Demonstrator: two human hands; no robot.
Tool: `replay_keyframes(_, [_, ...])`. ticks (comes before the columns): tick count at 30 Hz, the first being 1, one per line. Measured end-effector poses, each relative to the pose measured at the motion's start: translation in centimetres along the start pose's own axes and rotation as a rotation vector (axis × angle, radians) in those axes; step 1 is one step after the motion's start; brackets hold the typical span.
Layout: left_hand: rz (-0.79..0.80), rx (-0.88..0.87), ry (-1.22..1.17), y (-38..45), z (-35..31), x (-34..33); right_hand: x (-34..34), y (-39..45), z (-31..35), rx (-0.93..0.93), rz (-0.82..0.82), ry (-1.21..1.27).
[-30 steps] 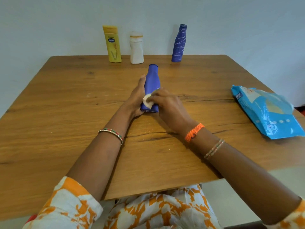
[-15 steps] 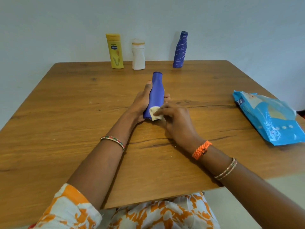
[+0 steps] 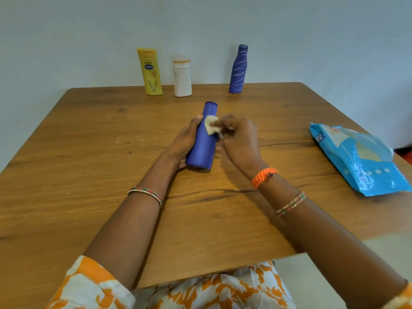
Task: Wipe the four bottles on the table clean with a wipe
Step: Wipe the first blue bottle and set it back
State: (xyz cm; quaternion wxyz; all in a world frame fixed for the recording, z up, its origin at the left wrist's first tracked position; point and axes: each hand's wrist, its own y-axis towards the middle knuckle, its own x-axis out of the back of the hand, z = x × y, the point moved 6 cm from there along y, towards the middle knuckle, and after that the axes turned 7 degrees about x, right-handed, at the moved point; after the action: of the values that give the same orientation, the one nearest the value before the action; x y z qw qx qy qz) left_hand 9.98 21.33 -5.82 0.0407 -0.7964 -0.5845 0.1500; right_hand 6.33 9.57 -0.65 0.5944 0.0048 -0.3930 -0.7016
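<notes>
the left hand (image 3: 184, 142) grips the plain blue bottle (image 3: 204, 139) mid-counter (image 3: 89, 197); the right hand (image 3: 239, 141) pinches a wipe (image 3: 211, 127) against its upper side. a blue wipe packet (image 3: 359, 159) lies right. a yellow bottle (image 3: 150, 72), white bottle (image 3: 182, 76) and striped blue bottle (image 3: 238, 70) stand at the far edge.

right hand (image 3: 239, 141) fingers (image 3: 225, 126) motion-blurred, pack (image 3: 361, 161) edge-cropped

Wooden table (image 3: 93, 166), yellow bottle (image 3: 151, 73), white bottle (image 3: 182, 78), patterned blue bottle (image 3: 238, 71), blue wipes pack (image 3: 359, 159)
</notes>
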Motion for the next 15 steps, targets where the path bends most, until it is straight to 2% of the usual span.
replay_keyframes(3, [-0.018, -0.001, 0.035, 0.0, -0.2, 0.1, -0.1, -1.3, -0.2, -0.017, 0.057, 0.025])
replay_keyframes(8, [0.106, 0.01, 0.019, -1.1, -0.7, -1.3, 1.2, 3.1, 0.2, 0.013, -0.097, -0.058])
replay_keyframes(15, [-0.025, -0.032, 0.055, -0.5, -0.5, -0.1, -0.8, -0.6, 1.5, 0.177, 0.028, -0.201])
